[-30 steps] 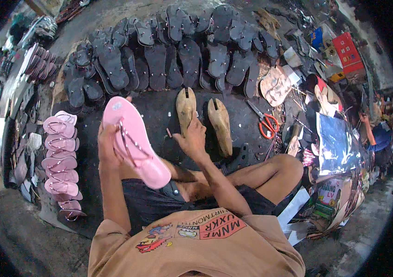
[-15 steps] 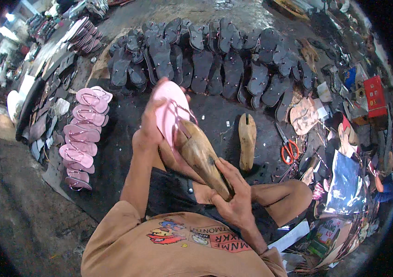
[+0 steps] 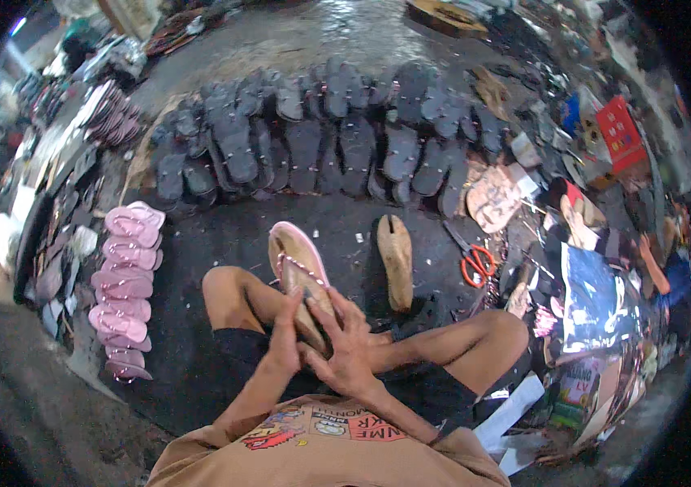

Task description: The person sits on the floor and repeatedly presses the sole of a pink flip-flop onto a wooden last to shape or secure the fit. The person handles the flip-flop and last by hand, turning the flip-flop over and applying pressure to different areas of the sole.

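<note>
A pink flip-flop (image 3: 314,243) lies in front of me with a wooden shoe last (image 3: 290,242) slid under its braided strap, the toe end pointing away. My left hand (image 3: 284,333) presses along the left side of the heel half. From the right, my right hand (image 3: 344,345) closes round the same half, fingers over the sandal's edge and the last. Between them the hands hide much of the heel end. A second wooden shoe last (image 3: 395,264), slotted at its far end, lies alone on the dark mat to the right.
Pink flip-flops (image 3: 124,284) form a column on the left. Dark sandals (image 3: 305,154) lie in crowded rows beyond the mat (image 3: 199,235). Orange-handled scissors (image 3: 476,264) rest at right, near a pink sheet with cut-out shapes (image 3: 493,196) and a red box (image 3: 620,135). Another person's arm (image 3: 654,266) shows far right.
The last has gone from partly under the strap to lying along the flip-flop's sole. Both have come down and nearer to me, and my left hand has moved from the toe end to the heel half.
</note>
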Demonstrator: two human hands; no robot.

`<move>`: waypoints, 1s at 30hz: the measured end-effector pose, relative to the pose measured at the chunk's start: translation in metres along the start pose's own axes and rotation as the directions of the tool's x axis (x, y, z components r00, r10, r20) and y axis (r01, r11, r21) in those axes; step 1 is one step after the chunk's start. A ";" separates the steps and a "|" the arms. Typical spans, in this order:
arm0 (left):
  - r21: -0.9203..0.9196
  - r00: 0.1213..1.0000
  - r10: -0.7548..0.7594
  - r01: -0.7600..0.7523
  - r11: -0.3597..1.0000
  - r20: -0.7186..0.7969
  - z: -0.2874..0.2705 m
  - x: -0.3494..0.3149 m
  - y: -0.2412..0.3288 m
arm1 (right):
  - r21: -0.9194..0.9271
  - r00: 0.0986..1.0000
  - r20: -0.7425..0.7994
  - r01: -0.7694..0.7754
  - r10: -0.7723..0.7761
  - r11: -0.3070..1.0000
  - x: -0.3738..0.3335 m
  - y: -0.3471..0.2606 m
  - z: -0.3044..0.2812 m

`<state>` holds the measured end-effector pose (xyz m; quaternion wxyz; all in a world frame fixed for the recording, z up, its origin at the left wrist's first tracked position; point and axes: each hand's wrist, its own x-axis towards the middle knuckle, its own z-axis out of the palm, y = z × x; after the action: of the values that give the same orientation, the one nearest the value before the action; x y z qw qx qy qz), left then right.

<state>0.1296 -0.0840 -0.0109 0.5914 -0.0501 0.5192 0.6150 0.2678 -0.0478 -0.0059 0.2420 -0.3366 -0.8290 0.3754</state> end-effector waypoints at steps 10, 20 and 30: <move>-0.097 0.978 0.070 -0.052 0.994 0.198 -0.015 -0.025 0.020 | 0.782 0.892 0.338 -0.443 0.300 0.438 -0.008 0.064 0.006; 0.234 0.810 0.043 -0.219 0.947 0.584 -0.001 -0.072 0.042 | 0.552 0.565 0.817 -0.824 0.114 0.130 -0.059 0.090 0.018; 0.194 0.916 0.295 -0.353 0.915 0.273 0.010 -0.005 0.015 | 0.916 0.841 0.112 -0.293 0.529 0.272 -0.016 0.033 0.004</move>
<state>0.1251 -0.0767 0.0059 0.5400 0.1827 0.5159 0.6394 0.2877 -0.0453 -0.0363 0.3666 -0.3903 -0.3371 0.7744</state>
